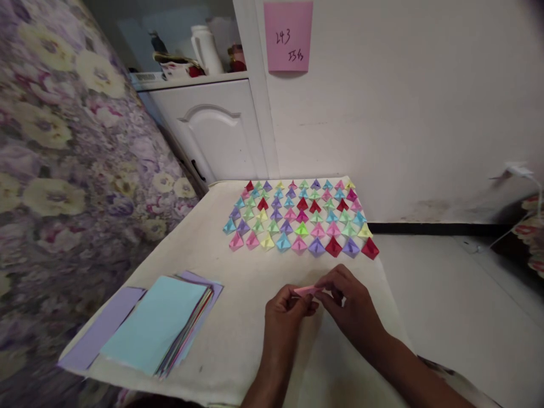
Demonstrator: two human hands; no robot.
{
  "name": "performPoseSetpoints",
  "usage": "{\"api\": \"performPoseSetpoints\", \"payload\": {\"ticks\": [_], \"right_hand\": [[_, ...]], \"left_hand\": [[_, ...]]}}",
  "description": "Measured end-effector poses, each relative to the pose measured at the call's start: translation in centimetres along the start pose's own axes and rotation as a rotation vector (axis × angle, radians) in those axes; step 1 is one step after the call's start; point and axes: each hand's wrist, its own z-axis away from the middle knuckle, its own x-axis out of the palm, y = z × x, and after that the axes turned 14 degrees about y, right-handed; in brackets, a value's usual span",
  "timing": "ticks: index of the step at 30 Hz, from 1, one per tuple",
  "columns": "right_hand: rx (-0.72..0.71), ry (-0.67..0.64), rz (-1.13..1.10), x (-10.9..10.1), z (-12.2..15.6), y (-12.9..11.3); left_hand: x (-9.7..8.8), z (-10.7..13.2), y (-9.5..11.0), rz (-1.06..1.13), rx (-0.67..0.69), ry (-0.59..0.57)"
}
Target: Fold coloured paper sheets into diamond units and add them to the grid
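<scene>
Item: pink paper (306, 291), small and partly folded, held just above the near half of the table (238, 351), between the two hands and touching both.

Left hand (285, 310): fingers curled, pinching the left end of the paper.

Right hand (346, 297): thumb and fingers closed on the right end, knuckles raised over it.

Step in hand, by judgement: a fold being pressed into the paper. The crease itself is hidden by the fingers. Any next fold calls for a steady pinch on one end while the other end turns, with the edges kept in line.

Nearby:
- folded paper shapes (297, 218), many colours, set in rows beyond the hands, well apart from them
- stack of coloured sheets (159, 323), light blue on top, at the table's left near corner
- pink note (288, 35) on the wall
- white cupboard (212, 130)
- floral fabric (63, 170) at left
</scene>
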Motion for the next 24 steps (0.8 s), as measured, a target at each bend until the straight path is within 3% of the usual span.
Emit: {"api": "performPoseSetpoints", "payload": {"ticks": [11,17,24], "right_hand": [[0.057,-0.044,0.073,-0.11,-0.15,-0.06],[0.124,-0.140,0.135,-0.15,0.38,-0.18],[0.142,-0.160,-0.002,0.19,0.79,-0.39]], "left_hand": [[0.30,0.12,-0.30,-0.062,0.070,0.004],[0.40,0.43,-0.40,-0.126,0.149,-0.001],[0.34,0.90,0.08,-0.205,0.219,0.002]]}}
